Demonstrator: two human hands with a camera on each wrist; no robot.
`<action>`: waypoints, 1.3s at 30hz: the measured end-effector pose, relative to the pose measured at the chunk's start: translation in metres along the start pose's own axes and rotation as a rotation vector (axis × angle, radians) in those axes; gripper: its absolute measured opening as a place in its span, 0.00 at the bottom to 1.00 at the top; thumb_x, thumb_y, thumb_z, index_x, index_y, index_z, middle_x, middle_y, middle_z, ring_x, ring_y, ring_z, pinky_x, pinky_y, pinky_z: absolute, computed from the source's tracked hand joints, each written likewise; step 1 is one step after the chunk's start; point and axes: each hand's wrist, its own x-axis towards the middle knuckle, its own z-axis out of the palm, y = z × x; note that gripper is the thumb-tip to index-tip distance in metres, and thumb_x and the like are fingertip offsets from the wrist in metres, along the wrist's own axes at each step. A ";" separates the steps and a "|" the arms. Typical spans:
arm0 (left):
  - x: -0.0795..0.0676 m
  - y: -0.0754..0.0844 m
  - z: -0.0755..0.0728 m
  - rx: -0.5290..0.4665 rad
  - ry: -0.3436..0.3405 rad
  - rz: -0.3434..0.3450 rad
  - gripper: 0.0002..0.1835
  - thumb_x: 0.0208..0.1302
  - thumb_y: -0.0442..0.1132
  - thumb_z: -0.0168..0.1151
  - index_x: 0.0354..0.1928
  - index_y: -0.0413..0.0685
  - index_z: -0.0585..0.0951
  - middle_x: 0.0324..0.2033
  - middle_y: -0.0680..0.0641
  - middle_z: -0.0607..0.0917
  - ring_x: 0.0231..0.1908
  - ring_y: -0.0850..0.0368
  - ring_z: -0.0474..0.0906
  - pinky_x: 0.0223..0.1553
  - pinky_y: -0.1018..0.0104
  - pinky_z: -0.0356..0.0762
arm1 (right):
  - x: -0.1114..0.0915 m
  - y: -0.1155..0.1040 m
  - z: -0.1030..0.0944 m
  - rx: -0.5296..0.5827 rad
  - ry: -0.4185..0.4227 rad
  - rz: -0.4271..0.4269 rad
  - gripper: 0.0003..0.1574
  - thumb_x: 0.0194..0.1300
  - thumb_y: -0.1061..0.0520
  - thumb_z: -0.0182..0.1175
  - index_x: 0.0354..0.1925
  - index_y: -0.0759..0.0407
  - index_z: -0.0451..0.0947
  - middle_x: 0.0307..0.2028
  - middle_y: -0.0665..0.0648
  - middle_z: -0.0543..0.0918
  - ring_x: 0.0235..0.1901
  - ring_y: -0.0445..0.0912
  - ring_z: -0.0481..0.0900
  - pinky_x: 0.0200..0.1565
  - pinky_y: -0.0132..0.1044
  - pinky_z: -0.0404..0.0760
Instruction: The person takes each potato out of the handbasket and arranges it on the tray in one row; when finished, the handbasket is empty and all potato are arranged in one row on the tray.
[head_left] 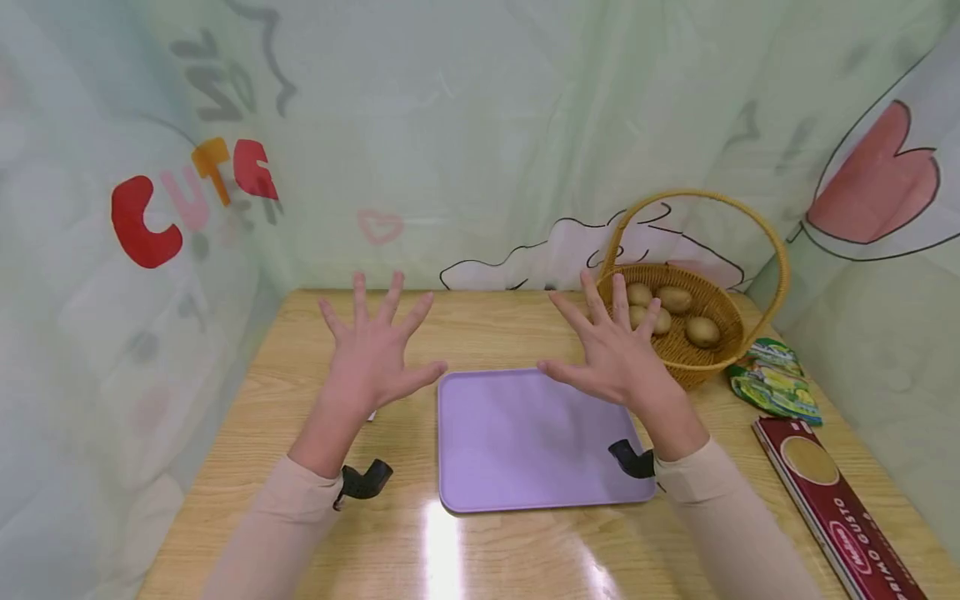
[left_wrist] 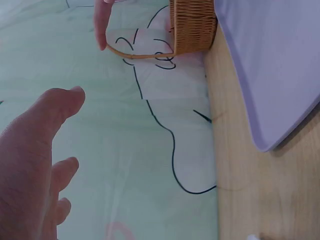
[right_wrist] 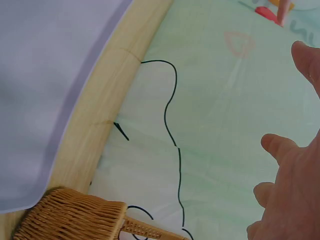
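Both hands are raised over the table with fingers spread wide and nothing in them. The left hand (head_left: 373, 358) is left of a lilac tray (head_left: 525, 442), its thumb pointing toward the tray's far left corner. Over the tray's far right corner is the right hand (head_left: 617, 354), overlapping a wicker basket (head_left: 697, 367) in the head view. Several brown, potato-like oval things (head_left: 702, 332) lie in the basket, some partly hidden behind the right fingers. In the left wrist view, the left thumb (left_wrist: 60, 107) extends before the curtain; the right wrist view shows the right hand (right_wrist: 295, 185) likewise apart from everything.
A green and yellow packet (head_left: 776, 382) lies right of the basket, with a long dark red box (head_left: 840, 508) nearer on the table's right side. The basket's tall handle (head_left: 780, 258) arches upward. A printed curtain (head_left: 465, 150) encloses the wooden table (head_left: 247, 467). A small white thing (head_left: 372, 416) shows by the left wrist.
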 end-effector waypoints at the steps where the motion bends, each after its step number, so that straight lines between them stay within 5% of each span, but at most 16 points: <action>1: 0.000 0.000 0.001 -0.002 -0.007 0.000 0.51 0.48 0.83 0.43 0.75 0.74 0.52 0.76 0.47 0.41 0.70 0.30 0.21 0.53 0.15 0.27 | 0.000 0.001 0.001 -0.001 0.000 -0.002 0.61 0.53 0.14 0.42 0.77 0.37 0.43 0.75 0.52 0.24 0.69 0.57 0.12 0.52 0.66 0.06; 11: 0.010 -0.003 0.005 -0.023 0.019 -0.017 0.50 0.52 0.80 0.46 0.76 0.73 0.50 0.76 0.46 0.43 0.71 0.28 0.30 0.55 0.15 0.34 | 0.001 0.020 -0.012 0.006 0.022 -0.008 0.59 0.56 0.19 0.49 0.76 0.43 0.49 0.76 0.55 0.29 0.70 0.60 0.17 0.56 0.73 0.16; 20: 0.013 0.000 0.006 -0.106 0.057 -0.015 0.50 0.56 0.76 0.47 0.76 0.73 0.43 0.76 0.44 0.42 0.71 0.28 0.37 0.58 0.18 0.42 | 0.004 0.037 -0.031 0.024 0.018 -0.001 0.58 0.59 0.23 0.52 0.77 0.40 0.43 0.76 0.59 0.33 0.72 0.62 0.23 0.62 0.76 0.32; 26: 0.010 0.005 0.023 -0.269 0.107 0.004 0.48 0.60 0.69 0.51 0.77 0.70 0.42 0.76 0.46 0.41 0.71 0.28 0.41 0.60 0.22 0.50 | 0.007 0.054 -0.041 0.064 0.049 0.007 0.57 0.60 0.29 0.57 0.77 0.47 0.45 0.76 0.63 0.38 0.72 0.65 0.29 0.67 0.68 0.34; 34: -0.007 0.018 0.056 -0.567 0.128 -0.047 0.49 0.62 0.56 0.59 0.77 0.69 0.40 0.76 0.49 0.38 0.71 0.33 0.46 0.64 0.33 0.58 | 0.008 0.078 -0.047 0.189 0.119 0.053 0.55 0.59 0.40 0.64 0.75 0.57 0.51 0.72 0.67 0.53 0.70 0.64 0.52 0.63 0.65 0.61; 39: -0.014 0.018 0.068 -0.659 0.125 -0.094 0.51 0.62 0.51 0.62 0.76 0.70 0.38 0.76 0.46 0.43 0.69 0.35 0.55 0.63 0.38 0.63 | 0.008 0.094 -0.046 0.232 0.140 0.075 0.56 0.58 0.40 0.65 0.74 0.58 0.52 0.71 0.66 0.58 0.68 0.64 0.56 0.64 0.63 0.59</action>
